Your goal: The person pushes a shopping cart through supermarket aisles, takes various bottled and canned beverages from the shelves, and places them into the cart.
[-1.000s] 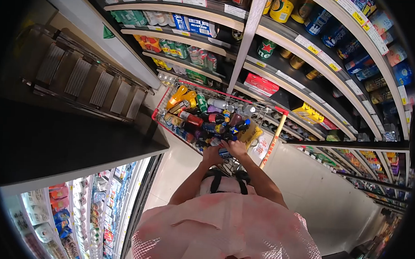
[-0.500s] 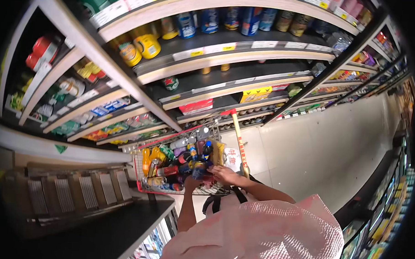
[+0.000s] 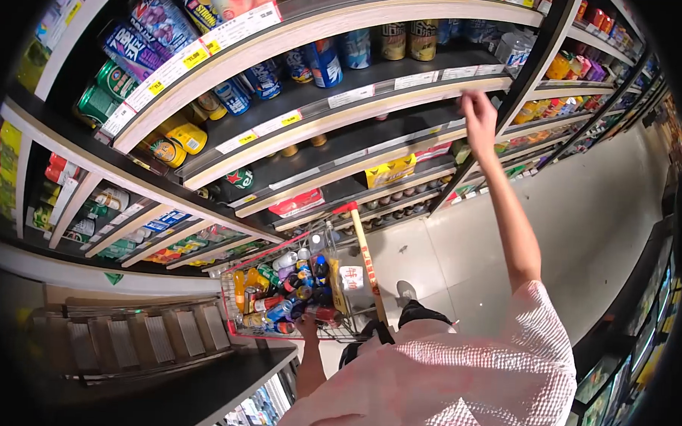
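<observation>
My right hand [image 3: 477, 111] is raised in front of the drink shelf, near the price-label edge below the gold cans [image 3: 422, 40]. Its fingers are loosely bent and apart, slightly blurred, with nothing visible in them. Low at the near side of the shopping cart [image 3: 229, 303] is my left hand [image 3: 305, 327], among the bottles and cans. Its fingers are hidden, so whether it grips anything does not show. Near it lie a bottle with reddish-brown contents [image 3: 325, 315] and a blue can [image 3: 279, 311]. Orange bottles [image 3: 239, 288] stand at the cart's far left.
The cart's handle [image 3: 367, 259] slants beside a white sign [image 3: 351, 278] with red characters. Shelves hold blue cans [image 3: 324, 62], yellow cans [image 3: 186, 138] and a green can [image 3: 239, 179]. A dark counter [image 3: 192, 377] borders the left, and tiled floor [image 3: 520, 249] extends right.
My right hand has left the cart and risen up and right to the shelf. My left hand stays low at the cart. The view has shifted, showing more of the upper shelf.
</observation>
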Tool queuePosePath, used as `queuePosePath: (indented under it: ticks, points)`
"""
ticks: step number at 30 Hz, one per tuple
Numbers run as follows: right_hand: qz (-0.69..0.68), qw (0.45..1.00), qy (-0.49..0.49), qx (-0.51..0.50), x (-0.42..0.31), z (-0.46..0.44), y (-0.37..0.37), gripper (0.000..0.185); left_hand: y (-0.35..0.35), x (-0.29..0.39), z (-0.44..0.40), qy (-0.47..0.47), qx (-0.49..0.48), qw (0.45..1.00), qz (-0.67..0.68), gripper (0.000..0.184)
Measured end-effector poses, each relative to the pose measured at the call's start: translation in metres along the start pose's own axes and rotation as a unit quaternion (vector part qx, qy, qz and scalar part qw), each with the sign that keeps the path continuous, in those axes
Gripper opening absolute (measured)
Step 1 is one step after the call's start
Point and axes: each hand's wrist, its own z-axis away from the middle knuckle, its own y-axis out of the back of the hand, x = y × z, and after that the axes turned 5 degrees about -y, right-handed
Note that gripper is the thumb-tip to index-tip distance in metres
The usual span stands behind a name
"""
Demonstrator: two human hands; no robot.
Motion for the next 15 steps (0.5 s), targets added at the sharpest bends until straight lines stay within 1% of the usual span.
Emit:
queuePosePath:
  ticks: [1,2,3,4,5,8,9,10,11,12,13,15]
  points:
    - [0.057,0.997,0.032,0.046,-0.013,-0.039,0.010,0.020,0.010,-0.029,-0.014,-0.050,-0.012,0.998,-0.047,0.040]
    - [0.084,0.993,0.038,0.070,-0.020,-0.075,0.018,0.022,0.015,-0.047,-0.019,-0.098,-0.023,0.990,-0.094,0.040]
    - [0.127,0.975,0.127,0.127,-0.007,-0.115,0.021,0.025,0.006,-0.039,0.002,-0.108,0.012,0.992,-0.057,0.040]
    - [0.157,0.972,0.111,0.136,-0.002,-0.148,0.026,0.028,-0.005,-0.032,0.029,-0.118,0.048,0.992,-0.020,0.040]
    - [0.302,0.938,0.071,0.157,0.026,-0.188,0.030,0.035,-0.019,-0.018,0.057,-0.127,0.084,0.988,0.018,0.040]
    - [0.295,0.910,0.218,0.194,0.102,-0.287,0.016,0.041,-0.031,-0.023,0.096,-0.188,0.129,0.968,-0.105,0.040]
    - [0.315,0.907,0.211,0.185,0.116,-0.307,0.014,0.042,-0.039,-0.018,0.116,-0.144,0.134,0.978,-0.069,0.037]
    - [0.326,0.919,0.161,0.150,0.119,-0.312,0.011,0.043,-0.034,-0.042,0.125,-0.193,0.155,0.968,-0.032,0.033]
    - [0.346,0.924,0.114,0.113,0.122,-0.317,0.019,0.044,-0.034,-0.051,0.129,-0.201,0.169,0.965,0.021,0.030]
    - [0.357,0.928,0.074,0.070,0.130,-0.321,0.028,0.046,-0.043,-0.046,0.142,-0.139,0.215,0.965,0.051,0.026]
    - [0.358,0.932,0.048,0.032,0.139,-0.327,0.031,0.048,-0.050,-0.036,0.160,-0.119,0.234,0.964,0.051,0.027]
    - [0.344,0.938,-0.015,-0.040,0.153,-0.335,0.043,0.052,-0.061,-0.022,0.189,-0.124,0.218,0.968,0.028,0.027]
